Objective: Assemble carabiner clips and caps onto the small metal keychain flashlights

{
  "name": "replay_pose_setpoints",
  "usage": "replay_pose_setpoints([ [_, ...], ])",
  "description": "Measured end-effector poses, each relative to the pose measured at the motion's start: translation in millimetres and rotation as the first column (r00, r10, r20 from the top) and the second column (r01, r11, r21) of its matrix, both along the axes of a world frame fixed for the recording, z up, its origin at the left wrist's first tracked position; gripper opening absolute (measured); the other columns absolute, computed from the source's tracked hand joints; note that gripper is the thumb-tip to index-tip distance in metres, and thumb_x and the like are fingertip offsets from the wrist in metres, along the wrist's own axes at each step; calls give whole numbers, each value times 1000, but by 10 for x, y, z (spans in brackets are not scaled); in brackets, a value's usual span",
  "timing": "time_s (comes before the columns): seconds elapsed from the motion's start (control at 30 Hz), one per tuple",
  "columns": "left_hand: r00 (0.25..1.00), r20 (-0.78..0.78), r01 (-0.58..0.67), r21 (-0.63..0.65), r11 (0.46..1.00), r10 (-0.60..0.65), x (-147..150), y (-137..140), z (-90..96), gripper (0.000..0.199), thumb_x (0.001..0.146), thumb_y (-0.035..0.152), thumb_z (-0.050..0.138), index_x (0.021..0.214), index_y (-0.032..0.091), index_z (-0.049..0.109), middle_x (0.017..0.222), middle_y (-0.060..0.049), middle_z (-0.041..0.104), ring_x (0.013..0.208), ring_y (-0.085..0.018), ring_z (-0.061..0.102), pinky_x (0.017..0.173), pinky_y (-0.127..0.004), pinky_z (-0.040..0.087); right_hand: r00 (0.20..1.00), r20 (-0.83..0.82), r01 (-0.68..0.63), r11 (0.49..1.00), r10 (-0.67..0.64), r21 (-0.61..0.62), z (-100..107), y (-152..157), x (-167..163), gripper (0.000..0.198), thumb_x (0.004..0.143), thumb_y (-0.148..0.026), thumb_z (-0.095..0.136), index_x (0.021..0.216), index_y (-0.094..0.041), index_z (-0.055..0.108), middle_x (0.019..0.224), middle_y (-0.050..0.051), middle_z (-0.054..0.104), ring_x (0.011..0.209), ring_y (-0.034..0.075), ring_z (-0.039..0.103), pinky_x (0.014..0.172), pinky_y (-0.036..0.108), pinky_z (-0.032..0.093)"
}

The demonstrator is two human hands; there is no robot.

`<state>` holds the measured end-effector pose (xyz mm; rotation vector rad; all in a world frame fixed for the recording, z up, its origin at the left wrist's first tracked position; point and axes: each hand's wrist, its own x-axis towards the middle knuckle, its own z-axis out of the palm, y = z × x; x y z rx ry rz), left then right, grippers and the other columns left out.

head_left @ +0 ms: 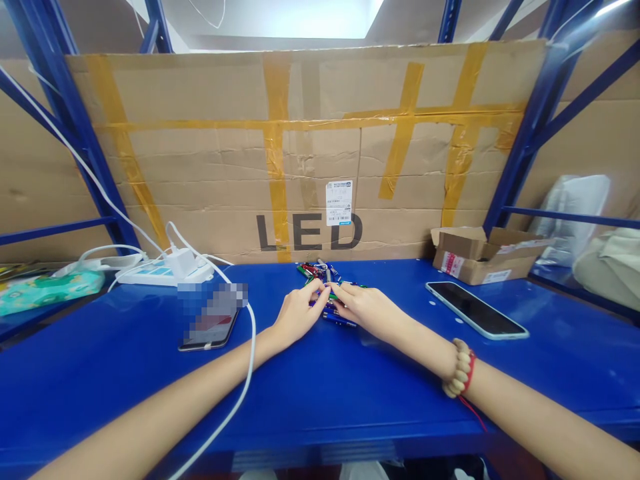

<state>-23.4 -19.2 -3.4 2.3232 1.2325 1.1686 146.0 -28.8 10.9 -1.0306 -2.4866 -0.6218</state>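
Note:
A pile of small, slim, pen-like pieces (341,319) in blue, green, red and silver lies on the blue shelf top (320,393), partly hidden by my hands. My left hand (300,312) reaches in from the left, thumb and fingers pinched together at the pile. From the right comes my right hand (367,308), its fingers closed and bent down over the pieces, fingertips meeting those of the left. A bit of green shows by the fingertips, but what each hand grips is too small to make out. A beaded bracelet (457,370) circles the right wrist.
A phone (213,323) and a white cable (250,360) lie left, near a power strip (165,270) with a charger. Another phone (475,310) and an open carton (487,257) are on the right. A cardboard sheet (215,173) marked LED stands behind, between blue posts.

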Motion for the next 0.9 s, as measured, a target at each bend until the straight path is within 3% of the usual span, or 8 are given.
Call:
replay_pose_setpoints([
  [0.2, 999, 45, 16, 6, 1000, -16, 4, 20, -27, 23, 85, 37, 42, 75, 20, 53, 63, 3, 62, 57, -11, 56, 56, -19, 39, 1000, -22, -7, 1000, 7, -16, -16, 1, -13, 23, 88, -17, 43, 104, -8, 57, 86, 12, 67, 75, 20, 66, 59, 25, 47],
  [0.37, 998, 61, 11, -19, 1000, -10, 15, 4, -23, 26, 85, 37, 40, 69, 19, 48, 59, 4, 57, 53, -9, 50, 53, -19, 35, 988, -130, -104, 983, 84, -151, -28, 19, 12, 22, 89, -17, 40, 92, -15, 62, 80, 7, 67, 69, 16, 63, 62, 23, 45],
  [0.5, 997, 67, -22, -24, 999, 24, 17, -10, 1, 28, 86, 38, 38, 68, 19, 47, 55, 5, 52, 50, -9, 45, 53, -19, 32, 970, -210, -160, 969, 119, -190, 4, 2, 41, 26, 90, -20, 39, 105, -18, 61, 94, 7, 66, 85, 17, 62, 69, 24, 46],
  [0.63, 986, 143, -85, -38, 996, 90, 4, 5, 16, 30, 86, 40, 36, 67, 19, 45, 56, 4, 52, 52, -9, 45, 52, -19, 32, 961, -264, -145, 967, 86, -211, 26, -41, 34, 35, 92, -32, 37, 121, -20, 54, 95, 6, 64, 83, 16, 61, 67, 24, 46],
  [0.77, 969, 200, -138, -46, 989, 144, -4, 13, 28, 30, 87, 40, 36, 66, 19, 43, 56, 5, 54, 51, -9, 46, 51, -19, 31, 914, -395, -210, 944, 97, -255, 3, -20, 22, 37, 93, -32, 35, 122, -20, 54, 95, 6, 63, 86, 16, 60, 73, 26, 46],
  [0.9, 981, 137, -139, -14, 990, 139, 2, -12, 27, 27, 86, 40, 39, 72, 20, 50, 60, 4, 59, 55, -10, 52, 54, -19, 33, 849, -517, -296, 909, 111, -292, -29, 45, 27, 36, 91, -33, 41, 122, -20, 56, 88, 5, 63, 80, 15, 58, 72, 27, 45],
])
